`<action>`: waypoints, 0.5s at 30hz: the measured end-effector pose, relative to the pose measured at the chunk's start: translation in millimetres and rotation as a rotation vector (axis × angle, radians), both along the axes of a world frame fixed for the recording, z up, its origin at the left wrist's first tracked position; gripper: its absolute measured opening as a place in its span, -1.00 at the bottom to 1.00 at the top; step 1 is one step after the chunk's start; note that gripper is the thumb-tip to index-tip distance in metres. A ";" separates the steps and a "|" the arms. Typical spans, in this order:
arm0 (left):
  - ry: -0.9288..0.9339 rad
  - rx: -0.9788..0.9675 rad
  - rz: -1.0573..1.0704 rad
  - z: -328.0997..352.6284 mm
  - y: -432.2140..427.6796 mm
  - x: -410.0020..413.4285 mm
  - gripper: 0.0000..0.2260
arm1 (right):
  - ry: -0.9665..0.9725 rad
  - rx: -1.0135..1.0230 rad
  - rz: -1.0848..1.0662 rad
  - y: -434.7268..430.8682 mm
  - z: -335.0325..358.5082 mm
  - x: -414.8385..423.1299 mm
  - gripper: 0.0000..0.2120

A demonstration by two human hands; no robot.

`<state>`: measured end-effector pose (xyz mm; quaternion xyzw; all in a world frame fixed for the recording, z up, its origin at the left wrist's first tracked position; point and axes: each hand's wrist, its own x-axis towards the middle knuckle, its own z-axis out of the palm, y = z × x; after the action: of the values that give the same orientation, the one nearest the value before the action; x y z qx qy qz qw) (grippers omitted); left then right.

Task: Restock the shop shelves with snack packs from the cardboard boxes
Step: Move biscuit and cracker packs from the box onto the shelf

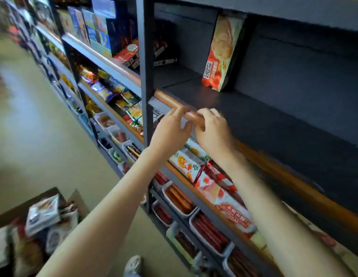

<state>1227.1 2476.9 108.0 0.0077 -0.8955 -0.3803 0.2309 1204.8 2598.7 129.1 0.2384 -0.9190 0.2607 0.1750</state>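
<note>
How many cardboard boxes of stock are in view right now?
1: an open cardboard box on the floor at lower left, with snack packs piled inside. Others may sit out of frame.

The dark shelf [264, 126] in the middle has one red and cream snack pack [222, 54] on it. The pack stands up near the back wall. An orange strip [170, 100] runs along the shelf's front edge. On the shelf below [175, 171], bright packs [186, 162] lie flat, side by side. Lower down, white trays [192, 213] hold red sticks [210, 230]. A cardboard box [20, 210] full of packs sits on the pale green floor [44, 126].
</note>
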 end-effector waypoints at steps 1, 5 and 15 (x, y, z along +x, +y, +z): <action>-0.021 0.038 0.038 -9.7 -2.9 17.0 -0.69 | 0.039 -0.004 0.039 -4.3 -10.0 13.3 -0.75; -0.218 0.176 0.189 -58.2 -23.7 80.9 -0.71 | 0.039 0.018 0.195 -30.4 -51.6 58.4 -0.78; -0.570 0.436 0.671 -199.1 -103.4 286.8 -0.70 | -0.502 0.366 0.591 -153.0 -182.1 179.9 -0.69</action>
<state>1513.9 2373.5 -91.1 0.4477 -0.7708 -0.4462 0.0792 1384.7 2445.7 -53.0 0.4478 -0.8564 0.1824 -0.1814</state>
